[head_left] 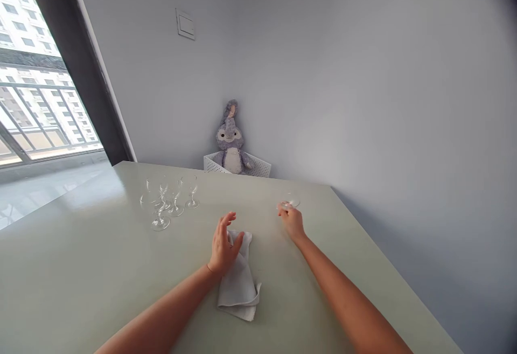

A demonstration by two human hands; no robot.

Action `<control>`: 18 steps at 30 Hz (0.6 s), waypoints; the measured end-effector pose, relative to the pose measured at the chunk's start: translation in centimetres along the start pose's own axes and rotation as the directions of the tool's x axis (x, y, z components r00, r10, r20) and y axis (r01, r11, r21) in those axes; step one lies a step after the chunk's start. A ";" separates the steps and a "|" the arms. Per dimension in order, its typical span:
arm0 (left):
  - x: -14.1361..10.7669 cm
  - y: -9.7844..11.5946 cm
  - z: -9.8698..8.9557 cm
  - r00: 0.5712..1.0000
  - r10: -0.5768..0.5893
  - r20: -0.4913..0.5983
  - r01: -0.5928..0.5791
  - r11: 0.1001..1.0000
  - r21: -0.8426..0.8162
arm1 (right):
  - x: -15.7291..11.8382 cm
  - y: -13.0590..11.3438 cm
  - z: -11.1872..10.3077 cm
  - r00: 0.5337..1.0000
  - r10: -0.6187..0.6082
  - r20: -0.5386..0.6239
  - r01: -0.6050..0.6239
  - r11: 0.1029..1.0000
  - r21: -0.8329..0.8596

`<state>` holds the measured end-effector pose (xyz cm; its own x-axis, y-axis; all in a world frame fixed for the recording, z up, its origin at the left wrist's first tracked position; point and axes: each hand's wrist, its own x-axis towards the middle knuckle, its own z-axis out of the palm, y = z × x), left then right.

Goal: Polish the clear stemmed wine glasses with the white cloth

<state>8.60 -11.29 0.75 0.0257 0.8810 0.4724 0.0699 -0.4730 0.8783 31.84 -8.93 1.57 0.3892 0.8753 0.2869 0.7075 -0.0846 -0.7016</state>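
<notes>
What My Fingers Hide

My right hand (292,222), near 5 o'clock from the middle, covers part of a clear glass (293,200). It's blurry, so I can't tell its whole shape. My left hand (223,247) hides some of the grey cloth (238,287). The bottom edge cuts off my arms (173,308) at 7 and 5 o'clock. The other glasses (176,211), at 8 o'clock, overlap, so they're hard to count. The table (100,257) hides the basket's (263,168) bottom.
</notes>
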 end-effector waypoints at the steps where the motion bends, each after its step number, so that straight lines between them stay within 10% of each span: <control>1: 0.4 -0.6 -0.2 0.998 -0.027 -0.050 0.027 1.000 0.007 | 1.1 1.2 -0.5 0.999 0.043 -0.023 -0.043 0.999 -0.012; 9: 4.0 -3.6 -2.8 0.883 -0.340 -0.323 0.318 0.940 -0.120 | 4.8 8.8 -4.2 0.939 0.311 -0.149 -0.330 0.935 -0.130; 18: 4.9 -5.8 -4.0 0.771 -0.454 -0.446 0.425 0.889 -0.171 | 5.6 11.2 -4.3 0.904 0.393 -0.166 -0.413 0.904 -0.109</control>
<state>4.31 -4.33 -1.71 -0.4571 0.8894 -0.0016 -0.0975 -0.0483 0.9941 44.47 -6.96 -1.89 0.7280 0.6793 0.0926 0.5436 -0.4897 -0.6817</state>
